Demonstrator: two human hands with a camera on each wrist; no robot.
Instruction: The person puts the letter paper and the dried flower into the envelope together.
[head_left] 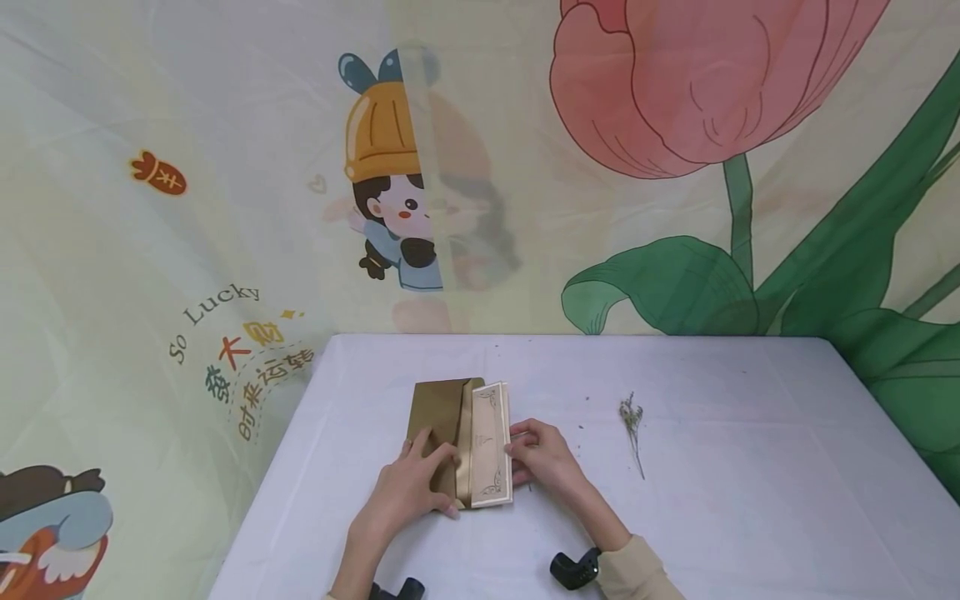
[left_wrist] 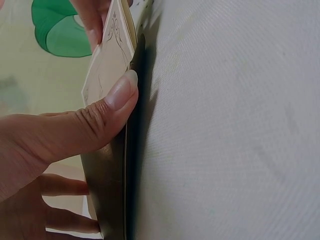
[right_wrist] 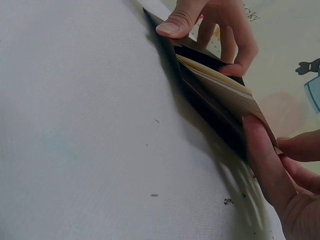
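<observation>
A gold-brown envelope (head_left: 437,402) lies on the white table, its mouth gaping on the right side. Out of that mouth sticks a cream card (head_left: 487,446) with dark scrollwork at its corners; its left part is hidden inside. My left hand (head_left: 408,487) holds the envelope, thumb (left_wrist: 120,95) at the near edge and a bent finger at the mouth. At the card's right edge, my right hand (head_left: 553,458) pinches it between thumb and fingers. In the right wrist view, the card (right_wrist: 225,90) looks folded or layered and slants up from the envelope.
A small dried flower sprig (head_left: 632,421) lies on the table (head_left: 750,467) to the right of my right hand. Tiny dark crumbs (right_wrist: 228,201) are scattered near the envelope. Behind the table's back edge hangs a printed cloth (head_left: 495,308).
</observation>
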